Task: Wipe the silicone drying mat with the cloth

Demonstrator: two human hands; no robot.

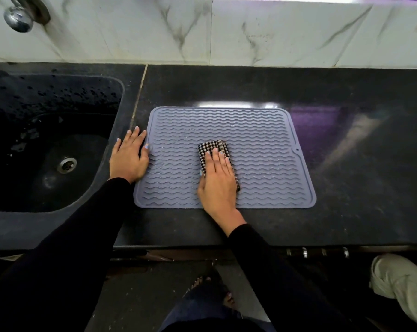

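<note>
right hand [217, 180] lies flat, fingers straight, pressing the cloth [214, 155] on the mat [262, 140] | left hand [129, 157] spread flat, holding the mat's near edge on the table [346, 188] | tip: push along the wavy lines, keep pressing flat

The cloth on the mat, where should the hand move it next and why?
Probably slide the cloth rightward: the right hand presses it flat near the middle of the mat, the left hand steadies the mat's left edge, and the ridged right side lies uncovered.
</note>
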